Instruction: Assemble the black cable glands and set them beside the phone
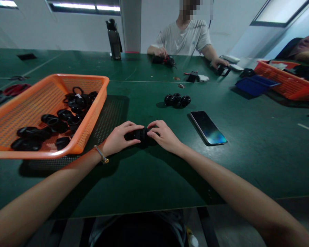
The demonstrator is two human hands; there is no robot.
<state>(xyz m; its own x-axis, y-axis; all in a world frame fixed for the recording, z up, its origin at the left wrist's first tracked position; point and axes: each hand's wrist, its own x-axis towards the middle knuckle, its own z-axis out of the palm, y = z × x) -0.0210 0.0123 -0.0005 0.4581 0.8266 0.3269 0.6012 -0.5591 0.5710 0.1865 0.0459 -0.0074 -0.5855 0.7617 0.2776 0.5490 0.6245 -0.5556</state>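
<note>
A green table (260, 168) fills a pale-walled room, a co-worker in a light shirt (186, 37) seated across it. At left stands an orange basket (41, 155) of black parts (57, 124). The wearer's left hand (121, 137) and right hand (164, 134) meet mid-table, fingers drawn close. A phone (208, 127) lies to the right; between the fingertips, both hands hold one small black piece (143, 134).

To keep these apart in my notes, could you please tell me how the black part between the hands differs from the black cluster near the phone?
The black part is held between the left hand and right hand; the black cluster rests untouched. Fingers partly hide the part, while the cluster is uncovered. Both are black.
</note>
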